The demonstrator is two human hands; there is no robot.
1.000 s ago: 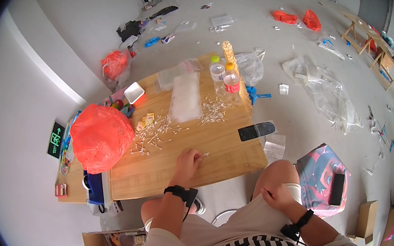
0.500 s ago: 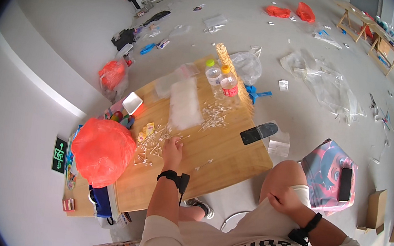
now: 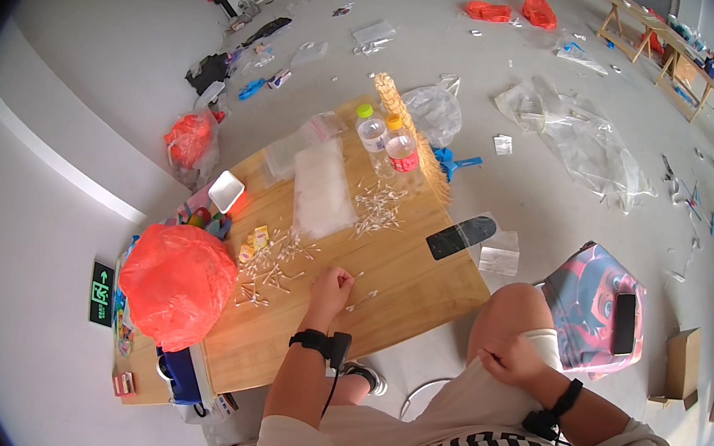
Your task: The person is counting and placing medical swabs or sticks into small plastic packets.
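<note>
My left hand (image 3: pixel 332 289) is closed in a pinch over the wooden table (image 3: pixel 421 284), with a cotton swab (image 3: pixel 360 274) poking out beyond its fingers. A few loose swabs (image 3: pixel 372 294) lie just to its right. A scattered heap of cotton swabs (image 3: pixel 274 259) spreads to its left, beside a small yellow packet (image 3: pixel 254 244). Farther back lies a second heap of swabs (image 3: pixel 379 208), next to a clear plastic bag (image 3: pixel 323 192). My right hand (image 3: pixel 514 363) rests on my thigh with its fingers curled and nothing visible in it.
A red plastic bag (image 3: pixel 177 286) bulges at the table's left, near a white-and-red box (image 3: pixel 227 193). Two bottles (image 3: pixel 402 148) and a woven straw piece (image 3: pixel 394 98) stand at the back. A black flat object (image 3: pixel 460 237) lies on the right edge. A phone (image 3: pixel 624 324) rests on a patterned stool (image 3: pixel 589 296).
My left hand has moved from the left swab heap to the right and nearer me, with a swab in its fingers. My right hand has stayed on my thigh. The view has shifted slightly.
</note>
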